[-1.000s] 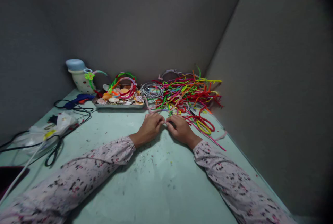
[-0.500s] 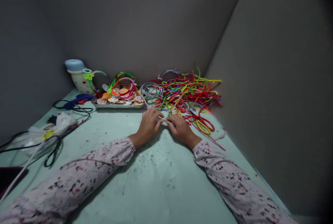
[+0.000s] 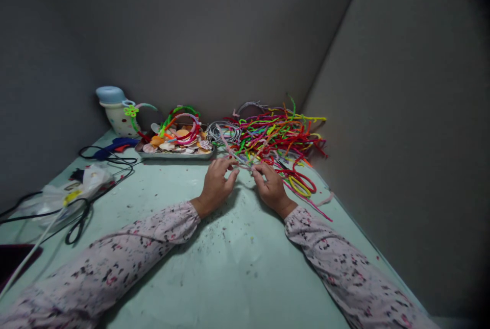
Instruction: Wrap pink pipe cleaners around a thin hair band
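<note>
My left hand (image 3: 216, 183) and my right hand (image 3: 271, 183) are raised a little above the pale green table (image 3: 229, 268), close together. Both pinch a thin pale pink pipe cleaner (image 3: 233, 154) that runs between their fingertips and slants up to the left. Just behind them lies a tangled heap of coloured pipe cleaners (image 3: 279, 137), red, yellow, green and orange. A red and yellow loop (image 3: 300, 183) rests right of my right hand.
A metal tray (image 3: 174, 154) of shells and bent pipe-cleaner shapes stands at the back left, beside a white and blue pot (image 3: 117, 112). Black scissors (image 3: 78, 222), cables, a blue tool (image 3: 115, 146) and a plastic bag (image 3: 65, 191) lie at the left. Grey walls close in behind and right.
Both hands have lifted slightly off the table and moved apart a little, drawing the pink pipe cleaner up between them.
</note>
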Demonstrator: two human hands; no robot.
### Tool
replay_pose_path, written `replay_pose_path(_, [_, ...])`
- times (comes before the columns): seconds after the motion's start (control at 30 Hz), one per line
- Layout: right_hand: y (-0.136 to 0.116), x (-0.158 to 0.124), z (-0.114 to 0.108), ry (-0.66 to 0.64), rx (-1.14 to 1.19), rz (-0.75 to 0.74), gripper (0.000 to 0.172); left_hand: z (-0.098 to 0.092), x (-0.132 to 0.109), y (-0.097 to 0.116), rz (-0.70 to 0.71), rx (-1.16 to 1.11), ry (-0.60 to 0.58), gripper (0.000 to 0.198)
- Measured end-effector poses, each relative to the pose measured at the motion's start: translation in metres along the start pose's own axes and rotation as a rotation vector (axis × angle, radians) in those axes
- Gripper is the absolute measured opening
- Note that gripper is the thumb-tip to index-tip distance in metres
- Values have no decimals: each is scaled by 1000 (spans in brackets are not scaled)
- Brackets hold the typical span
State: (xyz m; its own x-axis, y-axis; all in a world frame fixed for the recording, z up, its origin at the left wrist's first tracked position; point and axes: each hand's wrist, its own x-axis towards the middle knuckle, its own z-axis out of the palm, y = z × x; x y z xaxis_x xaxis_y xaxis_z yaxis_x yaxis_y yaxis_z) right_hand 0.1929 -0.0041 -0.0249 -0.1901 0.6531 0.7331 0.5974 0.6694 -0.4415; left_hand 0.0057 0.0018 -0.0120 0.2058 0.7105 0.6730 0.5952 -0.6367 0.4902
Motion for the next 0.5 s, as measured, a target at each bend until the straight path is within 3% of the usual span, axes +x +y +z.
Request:
replay_pose_path(0.1, [-1, 0, -1, 5, -2, -28, 13, 3, -1, -3, 15, 19, -57, 27])
replay_pose_path(0.2, [-2, 1, -1, 7, -21, -44, 13, 5, -2, -5, -7, 39, -82, 24])
replay_pose_path(0.37, [0, 1, 1, 29, -50, -44, 13, 2, -1, -1, -24, 41, -38, 13])
replay_pose_path(0.5, [2, 2, 1, 47, -53, 2, 14, -1, -1, 4, 4, 6, 16, 15])
